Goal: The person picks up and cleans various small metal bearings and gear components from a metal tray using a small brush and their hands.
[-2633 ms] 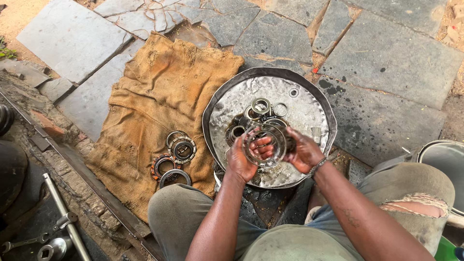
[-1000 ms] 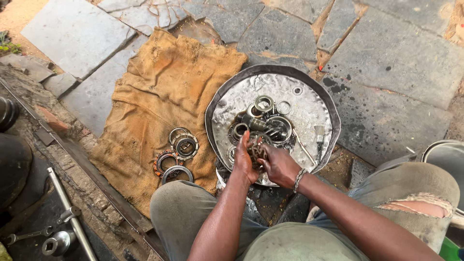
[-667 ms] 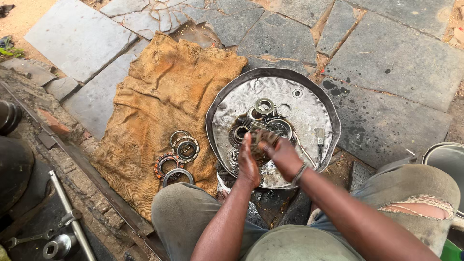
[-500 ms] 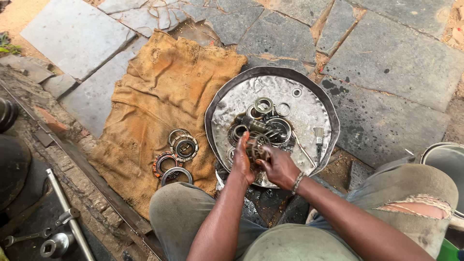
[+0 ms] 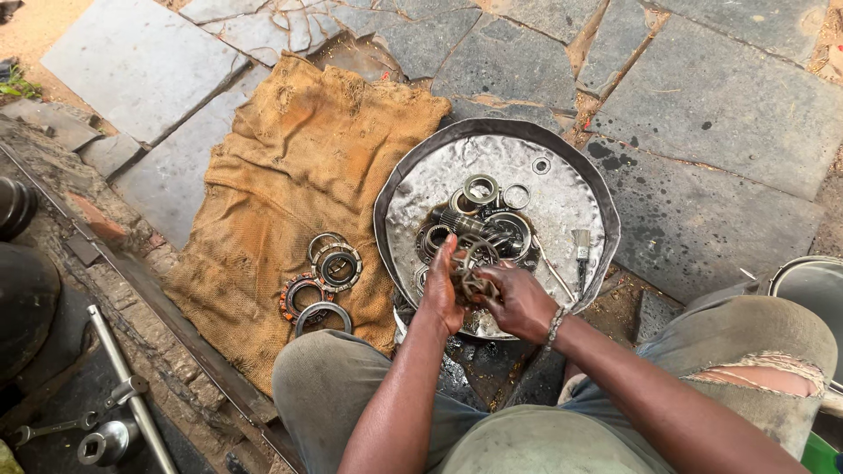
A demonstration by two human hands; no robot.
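Left hand (image 5: pixel 442 290) and right hand (image 5: pixel 516 298) both clasped on a small ring-shaped bearing part (image 5: pixel 474 268), held between them above the near half of the round metal basin (image 5: pixel 562 158). Left fingers upright against the part's left side; right fingers curled round its right and lower edge. Directly beyond, a crowded cluster of rings and bearings (image 5: pixel 479 215) at basin centre, just beside the held part. Small brush (image 5: pixel 580 250) lying near the basin's right wall. Far half of basin floor open. To the left, well apart, four rings (image 5: pixel 320 281) grouped on burlap sacking (image 5: pixel 299 167), near its lower edge. Stone paving (image 5: pixel 702 105) around.
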